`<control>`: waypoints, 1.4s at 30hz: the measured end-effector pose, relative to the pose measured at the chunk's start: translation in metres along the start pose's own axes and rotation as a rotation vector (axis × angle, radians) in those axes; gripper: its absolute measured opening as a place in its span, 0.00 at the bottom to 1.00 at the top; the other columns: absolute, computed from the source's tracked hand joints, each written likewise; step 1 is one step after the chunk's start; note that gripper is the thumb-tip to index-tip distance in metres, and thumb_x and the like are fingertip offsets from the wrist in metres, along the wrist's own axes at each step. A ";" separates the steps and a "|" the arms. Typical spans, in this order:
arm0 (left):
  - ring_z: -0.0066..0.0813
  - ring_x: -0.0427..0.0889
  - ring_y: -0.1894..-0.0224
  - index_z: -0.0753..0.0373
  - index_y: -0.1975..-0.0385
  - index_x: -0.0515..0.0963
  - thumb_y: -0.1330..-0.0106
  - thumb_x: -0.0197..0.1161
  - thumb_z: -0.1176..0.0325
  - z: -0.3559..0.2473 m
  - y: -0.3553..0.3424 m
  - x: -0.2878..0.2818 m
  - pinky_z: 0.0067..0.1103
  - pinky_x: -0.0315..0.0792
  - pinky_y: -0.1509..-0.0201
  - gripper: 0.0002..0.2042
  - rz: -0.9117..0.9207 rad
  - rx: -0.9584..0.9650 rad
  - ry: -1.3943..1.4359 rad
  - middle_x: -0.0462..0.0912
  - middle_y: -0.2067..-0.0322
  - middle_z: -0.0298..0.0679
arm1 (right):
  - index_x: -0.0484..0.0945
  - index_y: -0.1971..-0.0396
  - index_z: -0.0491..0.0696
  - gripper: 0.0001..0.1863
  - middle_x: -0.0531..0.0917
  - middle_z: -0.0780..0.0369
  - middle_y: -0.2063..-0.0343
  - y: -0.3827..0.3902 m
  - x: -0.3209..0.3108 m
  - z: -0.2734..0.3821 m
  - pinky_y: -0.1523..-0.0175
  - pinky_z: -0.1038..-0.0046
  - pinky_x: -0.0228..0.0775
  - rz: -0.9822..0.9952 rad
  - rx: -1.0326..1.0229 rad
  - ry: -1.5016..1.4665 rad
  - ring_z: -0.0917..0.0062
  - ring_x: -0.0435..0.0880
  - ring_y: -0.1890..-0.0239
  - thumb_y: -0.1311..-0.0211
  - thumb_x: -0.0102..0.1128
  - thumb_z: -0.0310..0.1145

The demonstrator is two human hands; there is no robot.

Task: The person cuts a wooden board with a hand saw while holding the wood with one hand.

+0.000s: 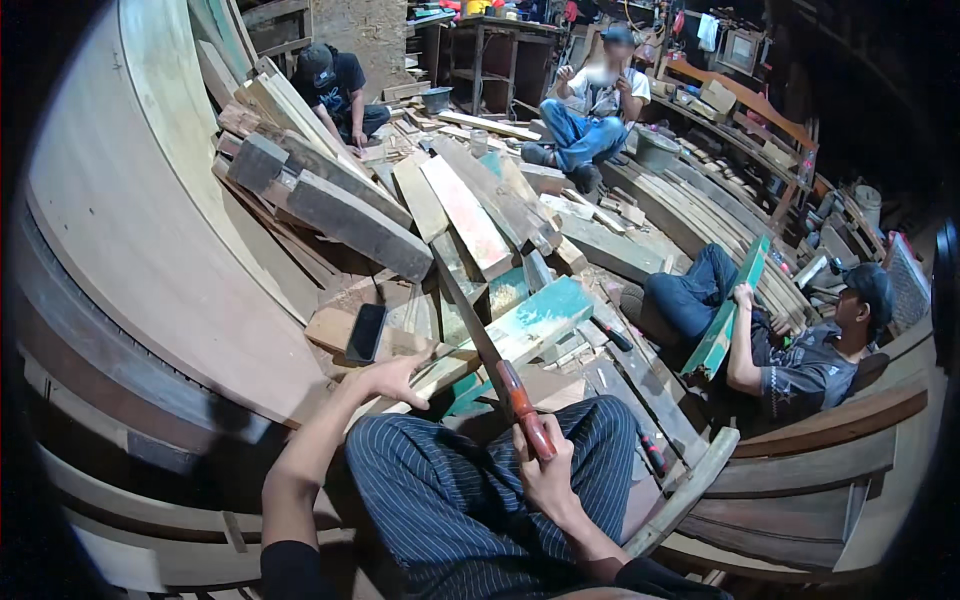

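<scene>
My right hand is closed around the reddish-brown handle of a handsaw. Its narrow blade points up and away from me, across a pale wooden board with worn turquoise paint at its far right end. On the board's near left part lies my left hand, thumb on one side and fingers on the other, gripping it. The blade crosses the board to the right of this hand; whether its teeth touch the wood I cannot tell. A dark phone lies on wood just beyond my left hand.
Wood offcuts and a thick grey beam pile up ahead. A screwdriver lies by my right knee. At right a person holds a green board; two more people sit farther back. Large curved panels stand at left.
</scene>
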State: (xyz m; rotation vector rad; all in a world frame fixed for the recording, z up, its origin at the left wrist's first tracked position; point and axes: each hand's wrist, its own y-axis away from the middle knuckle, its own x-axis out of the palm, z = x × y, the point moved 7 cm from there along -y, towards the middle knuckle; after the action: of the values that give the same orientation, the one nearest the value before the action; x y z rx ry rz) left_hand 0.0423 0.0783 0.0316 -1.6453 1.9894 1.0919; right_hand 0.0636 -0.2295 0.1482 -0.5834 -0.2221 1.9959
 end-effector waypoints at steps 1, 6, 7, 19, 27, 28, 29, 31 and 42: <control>0.44 0.70 0.35 0.70 0.26 0.44 0.54 0.77 0.48 0.014 -0.002 0.003 0.29 0.61 0.30 0.61 -0.048 0.087 -0.099 0.67 0.35 0.59 | 0.73 0.63 0.41 0.09 0.77 0.57 0.83 0.002 0.002 0.004 0.75 0.75 0.68 0.004 0.017 -0.028 0.76 0.80 0.82 0.37 0.64 0.24; 0.45 0.71 0.37 0.70 0.28 0.50 0.55 0.77 0.48 -0.012 0.006 -0.002 0.30 0.63 0.32 0.58 -0.025 -0.013 -0.015 0.70 0.39 0.57 | 0.73 0.64 0.42 0.07 0.72 0.63 0.84 0.008 0.000 -0.016 0.76 0.79 0.61 -0.058 0.051 -0.080 0.85 0.68 0.84 0.37 0.64 0.24; 0.51 0.78 0.46 0.63 0.26 0.49 0.58 0.76 0.46 -0.005 0.007 -0.001 0.32 0.70 0.40 0.59 -0.113 0.022 -0.050 0.77 0.47 0.59 | 0.72 0.65 0.42 0.08 0.73 0.62 0.84 0.008 0.000 -0.015 0.77 0.78 0.62 -0.049 0.052 -0.080 0.83 0.70 0.85 0.38 0.64 0.24; 0.55 0.74 0.43 0.66 0.27 0.51 0.61 0.74 0.43 -0.021 0.004 0.004 0.38 0.66 0.38 0.60 -0.110 -0.020 -0.326 0.72 0.44 0.61 | 0.71 0.62 0.41 0.10 0.81 0.58 0.79 0.021 -0.002 -0.021 0.72 0.75 0.74 0.010 0.045 -0.111 0.74 0.84 0.79 0.39 0.65 0.21; 0.55 0.78 0.47 0.65 0.29 0.56 0.59 0.75 0.42 -0.018 0.017 0.005 0.38 0.69 0.41 0.57 -0.207 0.014 -0.234 0.76 0.47 0.59 | 0.72 0.63 0.42 0.10 0.80 0.57 0.81 0.018 -0.007 -0.028 0.75 0.75 0.71 0.007 0.064 -0.116 0.74 0.83 0.81 0.38 0.65 0.23; 0.54 0.78 0.48 0.66 0.30 0.58 0.59 0.75 0.42 -0.015 0.016 0.005 0.37 0.70 0.41 0.56 -0.193 -0.025 -0.185 0.76 0.46 0.58 | 0.72 0.63 0.42 0.10 0.79 0.57 0.81 0.017 -0.007 -0.026 0.76 0.75 0.70 -0.006 0.028 -0.144 0.74 0.82 0.82 0.38 0.65 0.24; 0.52 0.78 0.46 0.67 0.32 0.62 0.59 0.76 0.43 -0.015 0.014 0.004 0.36 0.70 0.40 0.54 -0.201 -0.036 -0.184 0.76 0.46 0.58 | 0.72 0.64 0.42 0.10 0.78 0.57 0.82 0.016 -0.008 -0.025 0.77 0.75 0.69 -0.025 0.010 -0.168 0.75 0.81 0.83 0.37 0.66 0.25; 0.52 0.78 0.46 0.67 0.32 0.62 0.59 0.76 0.43 -0.007 0.018 0.006 0.36 0.70 0.40 0.54 -0.243 -0.005 -0.174 0.76 0.46 0.58 | 0.72 0.64 0.42 0.10 0.78 0.58 0.82 0.020 -0.004 -0.030 0.77 0.75 0.68 -0.012 0.026 -0.151 0.75 0.81 0.84 0.37 0.66 0.25; 0.53 0.77 0.43 0.66 0.30 0.60 0.59 0.76 0.43 -0.022 0.016 0.004 0.35 0.69 0.37 0.55 -0.268 0.010 -0.179 0.74 0.43 0.60 | 0.73 0.64 0.43 0.10 0.77 0.58 0.83 0.025 -0.007 -0.039 0.77 0.74 0.68 -0.059 0.031 -0.103 0.74 0.79 0.85 0.38 0.66 0.26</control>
State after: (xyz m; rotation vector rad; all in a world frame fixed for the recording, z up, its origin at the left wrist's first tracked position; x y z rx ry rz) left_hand 0.0310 0.0603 0.0486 -1.6847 1.6074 1.0829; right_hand 0.0660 -0.2511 0.1067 -0.4501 -0.2679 1.9705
